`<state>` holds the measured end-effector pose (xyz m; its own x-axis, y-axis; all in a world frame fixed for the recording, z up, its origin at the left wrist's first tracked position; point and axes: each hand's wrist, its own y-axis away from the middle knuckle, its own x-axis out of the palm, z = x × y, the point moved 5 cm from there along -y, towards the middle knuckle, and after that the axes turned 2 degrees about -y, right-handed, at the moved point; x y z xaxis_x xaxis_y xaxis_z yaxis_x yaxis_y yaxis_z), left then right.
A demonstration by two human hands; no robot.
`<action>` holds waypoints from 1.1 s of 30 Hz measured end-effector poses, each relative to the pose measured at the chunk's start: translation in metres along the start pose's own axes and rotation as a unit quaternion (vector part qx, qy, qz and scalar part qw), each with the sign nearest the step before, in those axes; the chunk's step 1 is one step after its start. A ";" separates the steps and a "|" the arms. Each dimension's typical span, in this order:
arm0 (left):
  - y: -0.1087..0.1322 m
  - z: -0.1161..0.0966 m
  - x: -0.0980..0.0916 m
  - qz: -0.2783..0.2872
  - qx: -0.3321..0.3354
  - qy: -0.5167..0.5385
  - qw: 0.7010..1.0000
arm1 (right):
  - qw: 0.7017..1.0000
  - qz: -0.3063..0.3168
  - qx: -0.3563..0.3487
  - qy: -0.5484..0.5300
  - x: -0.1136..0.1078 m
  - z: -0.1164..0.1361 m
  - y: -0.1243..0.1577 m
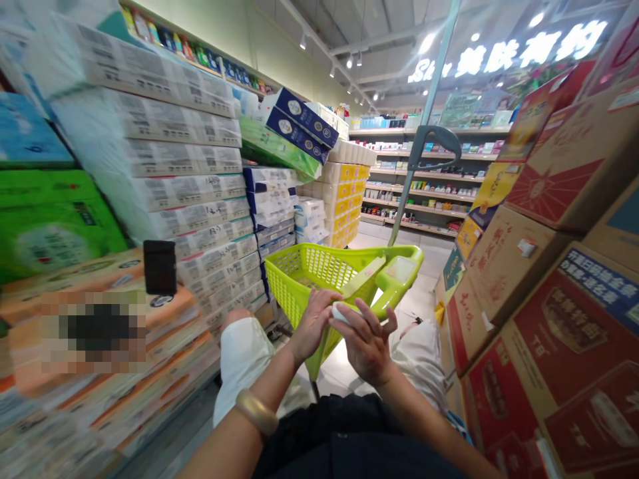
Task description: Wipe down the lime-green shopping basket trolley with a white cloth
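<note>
Both hands meet in front of my lap, just over the near edge of a lime-green basket [299,273]. A small white rounded object [345,313] sits between them. My left hand [315,322], below a gold bangle [256,412], has its fingertips bent against the object's left side. My right hand [367,339] has its fingers curled over the object from the right, with the outer fingers somewhat apart. What the white object is cannot be made out.
Stacked wrapped packs [200,159] rise on the left, with a black item [160,267] on orange packs [170,313]. Cardboard cartons [554,159] stand close on the right. A grey handle [434,148] on a pole rises behind the basket; stocked shelves [429,174] are beyond.
</note>
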<state>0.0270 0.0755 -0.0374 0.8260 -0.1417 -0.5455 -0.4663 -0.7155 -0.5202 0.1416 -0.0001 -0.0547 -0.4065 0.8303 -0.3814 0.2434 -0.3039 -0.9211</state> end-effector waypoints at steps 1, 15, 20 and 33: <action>0.000 0.000 0.001 0.003 -0.002 0.003 1.000 | 1.000 -0.016 0.005 -0.001 -0.005 -0.006 0.000; -0.001 0.003 0.003 0.005 -0.010 0.025 1.000 | 1.000 -0.023 0.006 -0.010 -0.011 -0.005 -0.007; -0.003 0.005 0.005 0.012 -0.013 0.041 0.999 | 0.985 -0.107 0.121 -0.058 -0.030 -0.033 -0.008; -0.003 0.009 0.003 0.012 -0.005 0.055 0.998 | 0.997 -0.048 0.023 -0.051 -0.022 -0.018 -0.015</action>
<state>0.0278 0.0833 -0.0437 0.8449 -0.2326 -0.4817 -0.4833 -0.7179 -0.5011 0.1628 -0.0053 -0.0306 -0.5138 0.8055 -0.2952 0.1589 -0.2488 -0.9554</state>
